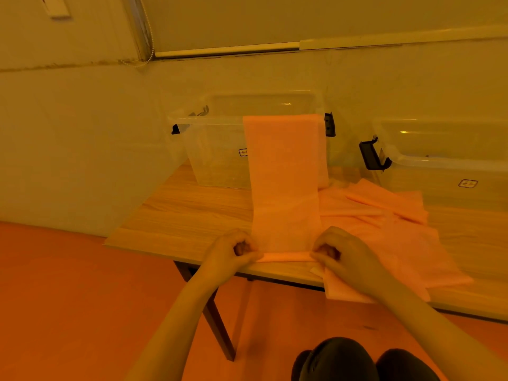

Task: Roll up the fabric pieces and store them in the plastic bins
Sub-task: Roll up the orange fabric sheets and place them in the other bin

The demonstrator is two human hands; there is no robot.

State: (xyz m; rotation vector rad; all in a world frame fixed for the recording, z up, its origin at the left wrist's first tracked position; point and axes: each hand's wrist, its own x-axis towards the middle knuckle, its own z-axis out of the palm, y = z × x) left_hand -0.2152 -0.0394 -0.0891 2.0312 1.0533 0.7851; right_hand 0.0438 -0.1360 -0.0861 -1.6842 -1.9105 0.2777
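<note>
A long pink fabric strip (284,182) runs from the table's front edge up over the rim of a clear plastic bin (217,158). Its near end is curled into a thin roll (286,256). My left hand (233,250) pinches the roll's left end and my right hand (339,250) pinches its right end. A second clear bin (445,171) stands at the right. More pink fabric pieces (384,213) lie spread on the table under and beside my right hand.
The wooden table (187,213) stands against a pale wall, with both bins at its back. One fabric piece (346,290) hangs over the front edge. Black latches (371,155) stick out from the bins. My knees (357,361) show at the bottom, above an orange floor.
</note>
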